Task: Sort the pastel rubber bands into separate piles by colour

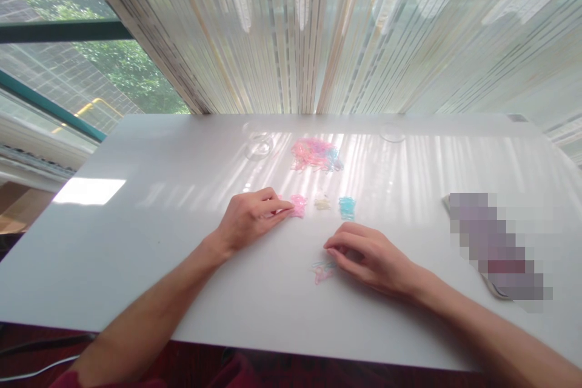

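Observation:
My left hand (254,215) reaches in from the left, its thumb and fingertips pinched together at the left edge of a small pink pile (299,206) of thin, loop-like pieces. What lies between those fingertips is too small to make out. A bit of red-pink shows behind its fingers. My right hand (364,254) is curled, with thumb and forefinger tips close together beside a small mixed cluster (322,273) of pink and blue-green pieces; anything in the pinch is hidden. Right of the pink pile lie a cream pile (322,202) and a blue pile (347,207).
A larger mixed heap (316,154) of pink, purple and blue pieces lies farther back on the white table (150,267). Clear round dishes or lids (259,147) stand left of it, and another clear round piece (392,132) to its right. A blurred-out flat object (495,248) lies at right.

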Demonstrator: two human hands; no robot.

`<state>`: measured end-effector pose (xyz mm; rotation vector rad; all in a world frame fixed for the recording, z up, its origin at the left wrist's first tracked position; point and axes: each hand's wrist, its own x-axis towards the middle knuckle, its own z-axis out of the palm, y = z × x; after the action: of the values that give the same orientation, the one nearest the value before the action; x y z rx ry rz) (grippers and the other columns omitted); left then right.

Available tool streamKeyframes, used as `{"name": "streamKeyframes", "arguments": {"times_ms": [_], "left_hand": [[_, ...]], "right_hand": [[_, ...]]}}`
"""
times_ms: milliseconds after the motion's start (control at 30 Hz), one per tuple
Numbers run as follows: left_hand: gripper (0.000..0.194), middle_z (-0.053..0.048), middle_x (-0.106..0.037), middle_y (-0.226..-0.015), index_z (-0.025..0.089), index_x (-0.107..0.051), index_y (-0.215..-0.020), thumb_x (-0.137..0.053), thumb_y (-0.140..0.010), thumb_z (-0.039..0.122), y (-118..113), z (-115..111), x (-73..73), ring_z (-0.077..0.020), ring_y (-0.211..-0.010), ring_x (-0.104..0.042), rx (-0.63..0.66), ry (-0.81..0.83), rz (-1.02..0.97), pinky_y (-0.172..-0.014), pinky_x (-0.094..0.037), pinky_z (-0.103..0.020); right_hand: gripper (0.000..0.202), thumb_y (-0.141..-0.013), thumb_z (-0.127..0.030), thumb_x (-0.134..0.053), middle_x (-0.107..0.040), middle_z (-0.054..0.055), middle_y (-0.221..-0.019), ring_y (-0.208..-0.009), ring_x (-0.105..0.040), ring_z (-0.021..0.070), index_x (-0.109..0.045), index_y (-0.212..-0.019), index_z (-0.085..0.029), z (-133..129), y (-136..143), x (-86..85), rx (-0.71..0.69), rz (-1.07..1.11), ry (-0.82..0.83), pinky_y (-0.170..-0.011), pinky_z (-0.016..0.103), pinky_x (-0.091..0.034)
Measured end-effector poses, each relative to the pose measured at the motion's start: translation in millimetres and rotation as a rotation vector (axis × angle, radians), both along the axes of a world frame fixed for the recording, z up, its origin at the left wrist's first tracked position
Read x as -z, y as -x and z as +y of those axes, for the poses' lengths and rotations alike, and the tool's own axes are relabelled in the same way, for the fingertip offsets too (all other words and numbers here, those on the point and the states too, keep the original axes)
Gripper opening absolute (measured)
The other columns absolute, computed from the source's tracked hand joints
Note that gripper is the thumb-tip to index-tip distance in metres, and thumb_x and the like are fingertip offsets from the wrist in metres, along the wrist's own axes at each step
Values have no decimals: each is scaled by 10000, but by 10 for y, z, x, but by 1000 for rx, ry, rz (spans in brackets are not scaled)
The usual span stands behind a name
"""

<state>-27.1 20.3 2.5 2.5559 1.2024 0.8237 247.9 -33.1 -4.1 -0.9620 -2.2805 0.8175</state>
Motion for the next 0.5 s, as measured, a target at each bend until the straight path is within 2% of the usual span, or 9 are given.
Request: {"name": "streamKeyframes", "arguments": {"times_ms": [500], "left_hand": [[217,12,-668,-750,235,-799,-950,-608,-992,329,39,14,25,-77,-586,-569,10,-16,60,-565,-415,-200]], "right_hand": [[148,-981,-195,-528,-648,45,-825,-721,-610,152,-676,-974,-188,-1,-8,29,-9,8,-13,-644,267,-495]]}}
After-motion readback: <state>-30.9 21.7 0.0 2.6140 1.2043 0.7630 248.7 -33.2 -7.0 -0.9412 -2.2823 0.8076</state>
